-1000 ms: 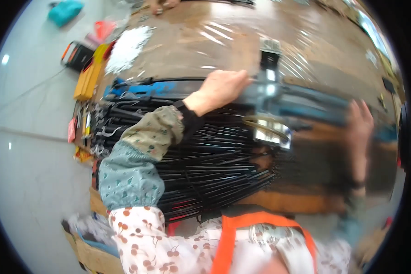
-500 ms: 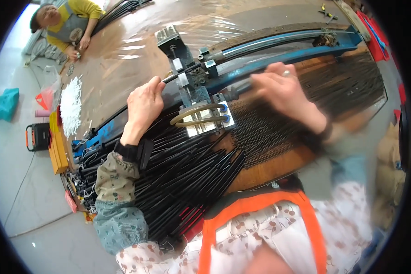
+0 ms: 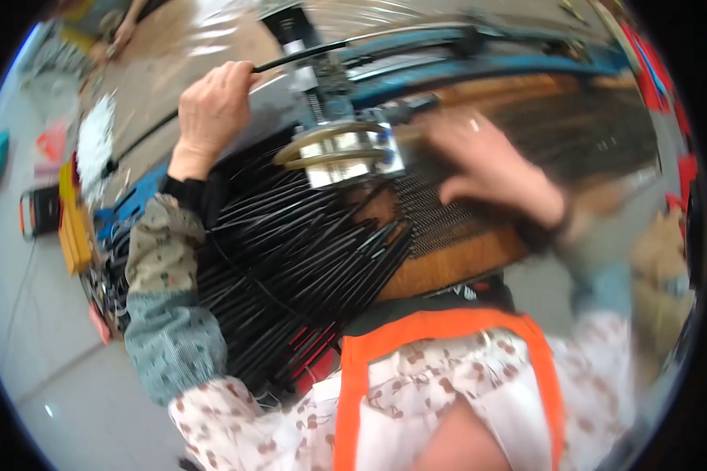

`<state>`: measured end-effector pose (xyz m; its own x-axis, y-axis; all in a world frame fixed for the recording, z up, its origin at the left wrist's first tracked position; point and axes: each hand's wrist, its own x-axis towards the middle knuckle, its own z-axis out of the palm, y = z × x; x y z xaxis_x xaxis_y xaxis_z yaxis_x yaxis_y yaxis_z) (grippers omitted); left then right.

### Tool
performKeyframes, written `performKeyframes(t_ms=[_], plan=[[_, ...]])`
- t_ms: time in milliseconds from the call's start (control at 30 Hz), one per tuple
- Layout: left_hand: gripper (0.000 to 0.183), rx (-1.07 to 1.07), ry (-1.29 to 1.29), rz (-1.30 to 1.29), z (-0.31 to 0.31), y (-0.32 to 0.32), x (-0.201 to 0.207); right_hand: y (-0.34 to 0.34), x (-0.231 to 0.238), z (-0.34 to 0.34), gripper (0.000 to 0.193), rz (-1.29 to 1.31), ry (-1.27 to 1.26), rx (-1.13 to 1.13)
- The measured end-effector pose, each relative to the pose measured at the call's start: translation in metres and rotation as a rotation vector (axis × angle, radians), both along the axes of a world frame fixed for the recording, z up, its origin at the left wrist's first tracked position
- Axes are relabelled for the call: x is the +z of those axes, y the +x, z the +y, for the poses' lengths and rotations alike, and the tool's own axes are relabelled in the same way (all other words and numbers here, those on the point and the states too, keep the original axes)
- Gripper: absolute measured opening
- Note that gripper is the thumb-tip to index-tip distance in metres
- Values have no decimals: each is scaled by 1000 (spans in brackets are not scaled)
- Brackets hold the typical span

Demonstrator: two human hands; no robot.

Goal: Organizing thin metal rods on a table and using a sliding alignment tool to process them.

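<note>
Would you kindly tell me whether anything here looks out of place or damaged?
No damage is visible. Left of centre, the slim black rods lie splayed and crossing; at upper left, the small white pieces form a loose heap. Both look untidy, though perhaps normally so.

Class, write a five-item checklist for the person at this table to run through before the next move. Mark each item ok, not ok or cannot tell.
1. Left hand has a grip on the black rod: ok, fingers are closed around it.
2. Rod reaches across the machine: ok, though whether it is clamped there, cannot tell.
3. Right hand is empty: cannot tell, it is blurred.
4. Loose black rods are neatly lined up: not ok, they fan out and cross one another.
5. Co-worker's hand is clear of the machine: ok, it is far off at the upper left.
</note>
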<state>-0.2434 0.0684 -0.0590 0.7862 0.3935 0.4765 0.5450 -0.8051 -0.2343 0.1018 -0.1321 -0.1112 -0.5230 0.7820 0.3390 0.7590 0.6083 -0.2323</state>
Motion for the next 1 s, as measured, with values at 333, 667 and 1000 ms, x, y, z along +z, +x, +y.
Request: performKeyframes(t_ms=[333, 667, 1000], plan=[[17, 141, -386, 199, -122, -58, 1, -16, -7, -10, 20, 37, -37, 168], [26, 78, -580, 198, -164, -70, -2, -42, 12, -22, 26, 97, -249, 20], [39, 58, -590, 117, -201, -51, 36, -63, 5, -46, 24, 581, -387, -233]])
